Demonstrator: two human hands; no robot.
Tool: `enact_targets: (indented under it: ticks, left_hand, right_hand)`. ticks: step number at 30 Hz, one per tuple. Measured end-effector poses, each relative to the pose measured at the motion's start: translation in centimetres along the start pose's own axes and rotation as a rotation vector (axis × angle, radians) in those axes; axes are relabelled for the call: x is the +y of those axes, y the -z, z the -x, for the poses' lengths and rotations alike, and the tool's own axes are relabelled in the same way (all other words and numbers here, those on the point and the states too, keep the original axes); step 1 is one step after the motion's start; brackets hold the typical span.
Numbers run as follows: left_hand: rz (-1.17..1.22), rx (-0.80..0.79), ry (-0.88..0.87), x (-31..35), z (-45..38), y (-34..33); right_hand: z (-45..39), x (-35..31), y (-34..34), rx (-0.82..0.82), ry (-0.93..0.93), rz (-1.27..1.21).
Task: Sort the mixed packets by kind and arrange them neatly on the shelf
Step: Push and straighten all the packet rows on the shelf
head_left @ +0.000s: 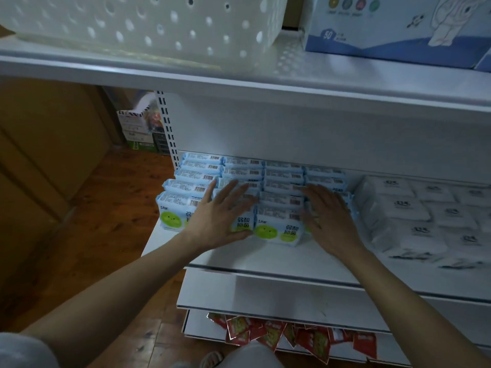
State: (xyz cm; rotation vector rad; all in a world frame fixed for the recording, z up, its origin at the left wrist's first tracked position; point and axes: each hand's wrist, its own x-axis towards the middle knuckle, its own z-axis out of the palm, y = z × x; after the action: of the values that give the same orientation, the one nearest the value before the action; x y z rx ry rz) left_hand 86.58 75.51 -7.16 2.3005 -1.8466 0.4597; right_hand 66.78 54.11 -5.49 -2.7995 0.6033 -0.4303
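Note:
Several light-blue wipe packets [277, 203] with green circles stand in tidy rows on the left part of the white middle shelf [265, 257]. My left hand [221, 213] lies flat with straight fingers on the second row of packets from the left. My right hand [328, 217] presses flat on the rightmost blue row. To the right, white packets [414, 213] with dark marks lie in rows of their own.
A white perforated basket [148, 25] and a blue-and-white box [398, 27] sit on the upper shelf. Red snack sachets [292, 335] lie jumbled on the bottom shelf. Wooden floor and cardboard boxes [39, 155] are to the left.

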Motion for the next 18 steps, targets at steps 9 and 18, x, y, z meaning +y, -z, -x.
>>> enact_targets:
  ticks: [9, 18]
  left_hand:
    - [0.035, -0.261, 0.071, 6.3, -6.0, -1.3]
    - [0.025, -0.319, 0.076, 6.5, -6.8, -1.3]
  right_hand:
    - [0.5, 5.2, -0.6, -0.182, -0.079, 0.247]
    - [-0.2, 5.0, -0.3, -0.252, -0.133, 0.186]
